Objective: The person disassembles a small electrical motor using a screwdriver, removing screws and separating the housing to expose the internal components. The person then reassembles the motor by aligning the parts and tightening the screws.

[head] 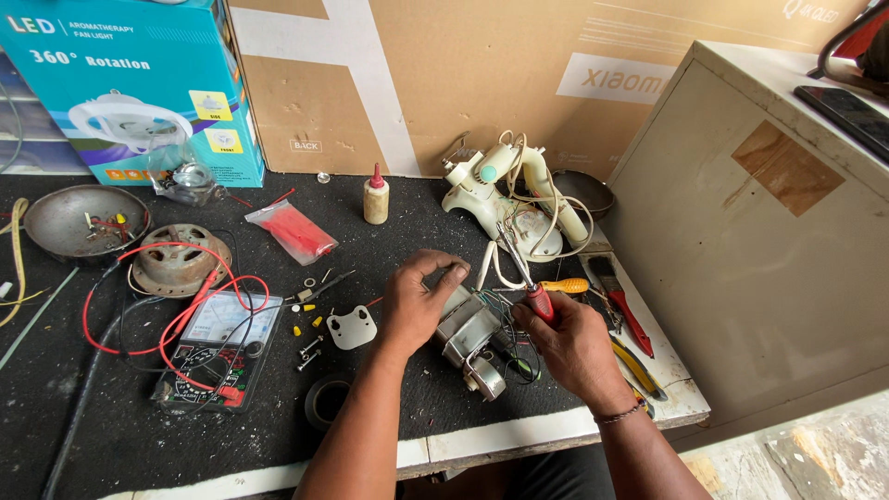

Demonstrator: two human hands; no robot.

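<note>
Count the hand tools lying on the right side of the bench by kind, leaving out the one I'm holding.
Paintbrush: 1
Yellow-handled screwdriver: 1
Red-handled cutter: 1
Yellow-handled pliers: 1
Total: 4

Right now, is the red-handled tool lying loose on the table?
No, the right hand grips the red-handled pliers above the small motor.

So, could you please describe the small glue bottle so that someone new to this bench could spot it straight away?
Start at the big cardboard sheet standing along the back of the black-topped workbench. Just in front of it, between the bag of red ties and the white fan body, stands the small bottle. It is the only upright thing there: cream-coloured, with a pointed red nozzle.
</note>
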